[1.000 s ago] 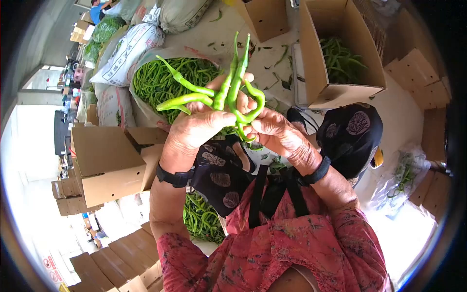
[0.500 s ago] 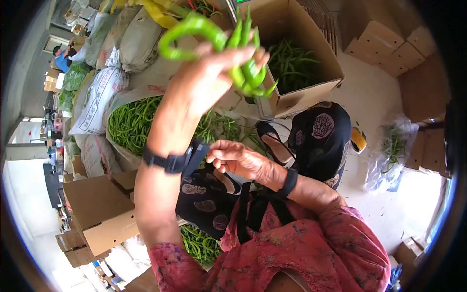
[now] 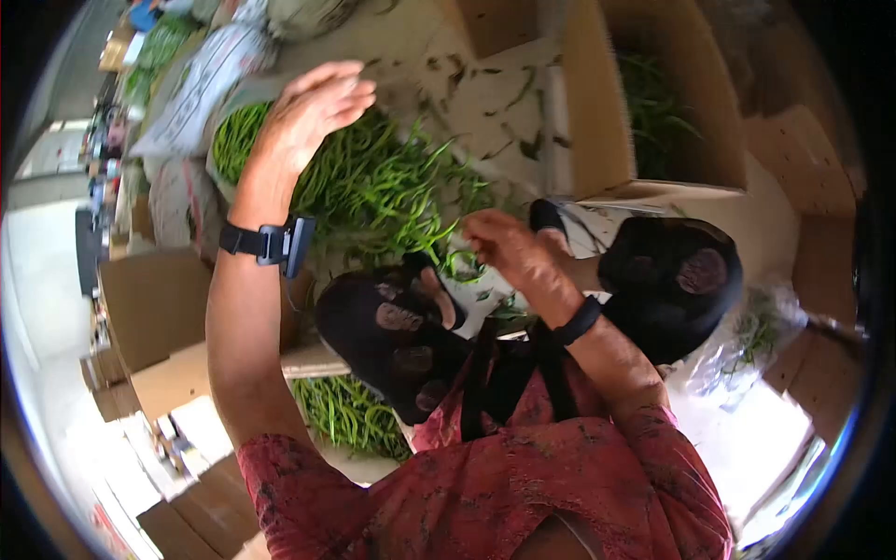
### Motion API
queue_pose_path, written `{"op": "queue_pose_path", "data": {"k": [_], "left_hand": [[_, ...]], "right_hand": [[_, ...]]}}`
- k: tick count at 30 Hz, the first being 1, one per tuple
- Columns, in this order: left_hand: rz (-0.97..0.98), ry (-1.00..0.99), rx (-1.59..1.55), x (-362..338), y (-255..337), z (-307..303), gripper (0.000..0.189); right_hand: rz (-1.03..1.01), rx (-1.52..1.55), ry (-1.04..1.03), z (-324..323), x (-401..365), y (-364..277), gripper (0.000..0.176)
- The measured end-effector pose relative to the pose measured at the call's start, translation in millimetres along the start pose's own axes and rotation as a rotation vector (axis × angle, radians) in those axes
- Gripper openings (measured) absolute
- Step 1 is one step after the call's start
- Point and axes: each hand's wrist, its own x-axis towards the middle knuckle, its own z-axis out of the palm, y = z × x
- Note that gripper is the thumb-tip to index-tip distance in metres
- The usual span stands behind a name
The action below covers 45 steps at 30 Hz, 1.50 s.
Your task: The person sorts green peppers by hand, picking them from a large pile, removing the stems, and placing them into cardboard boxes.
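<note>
My left hand (image 3: 322, 101) is raised over the spilled pile of long green chili peppers (image 3: 373, 191), with its fingers stretched out and no pepper showing in it. Lower and to the right, my right hand (image 3: 504, 245) has its fingers curled at the pile's right edge, close to a few loose peppers. What those fingers hold, if anything, is hidden. The pile spreads across the floor from the mouth of a white sack (image 3: 201, 89). More green peppers lie inside an open cardboard box (image 3: 602, 112) at the upper right.
Another batch of peppers (image 3: 350, 415) lies beside my left leg. Cardboard boxes (image 3: 154, 303) stand at the left, and a clear plastic bag (image 3: 747, 341) with peppers lies at the right. Leaf scraps and stray peppers dot the floor (image 3: 420, 37) ahead.
The bunch of green peppers has left my left hand, which has moved left. My right hand has shifted right and up, away from the left wrist. The view has tilted and turned.
</note>
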Motion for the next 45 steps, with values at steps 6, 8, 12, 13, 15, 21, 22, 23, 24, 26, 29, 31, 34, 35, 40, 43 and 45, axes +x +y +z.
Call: {"op": "queue_pose_path", "data": {"k": [6, 8, 12, 13, 15, 21, 22, 23, 24, 26, 29, 31, 34, 35, 40, 43, 45], "left_hand": [[-0.309, 0.302, 0.070, -92, -207, -107, 0.043], [-0.301, 0.194, 0.313, -107, -292, -117, 0.042], [-0.144, 0.151, 0.811, -116, -356, -49, 0.045], [-0.084, 0.190, 1.048, -114, -384, -40, 0.051], [-0.033, 0.225, 1.275, -103, -396, -20, 0.057], [0.263, 0.162, 1.369, -52, -384, -10, 0.067], [0.252, 0.165, 1.361, -43, -392, -11, 0.065], [0.244, 0.166, 1.353, -35, -401, -11, 0.063], [0.241, 0.157, 1.344, -30, -409, -14, 0.063], [0.024, -0.119, 1.298, -24, -403, -22, 0.038], [0.137, 0.174, 0.771, -36, -398, -37, 0.024], [0.000, 0.193, 0.543, -52, -376, -47, 0.021], [-0.167, 0.240, 0.311, -55, -368, -52, 0.021], [-0.191, 0.264, 0.304, -50, -370, -53, 0.023], [-0.181, 0.384, 0.467, -33, -419, -42, 0.038], [0.046, 0.439, 0.816, -20, -437, -16, 0.065], [-0.018, 0.525, 0.974, -15, -415, -8, 0.068]], "right_hand": [[0.101, -0.107, 0.155, -37, 61, 34, 0.022], [0.135, -0.131, 0.187, -46, 77, 42, 0.023], [0.189, -0.334, 0.296, -44, 98, 62, 0.021], [0.192, -0.469, 0.290, -45, 101, 67, 0.020], [0.221, -0.502, 0.309, -50, 111, 85, 0.020], [0.407, -0.322, 0.334, -72, 146, 143, 0.020], [0.427, -0.176, 0.441, -72, 152, 154, 0.020], [0.432, -0.175, 0.451, -74, 159, 162, 0.020], [0.418, -0.095, 0.478, -77, 166, 169, 0.019], [0.411, -0.014, 0.512, -86, 177, 178, 0.020], [0.453, 0.040, 0.603, -96, 196, 186, 0.021], [0.447, 0.101, 0.614, -103, 204, 191, 0.020], [0.411, -0.012, 0.543, -131, 221, 215, 0.018], [0.412, -0.013, 0.546, -115, 220, 207, 0.018], [-0.191, -1.485, 0.100, -103, 209, 198, 0.015], [0.324, -0.485, 0.685, -56, 220, 179, 0.014], [0.372, -0.358, 0.566, -63, 223, 184, 0.015]]}}
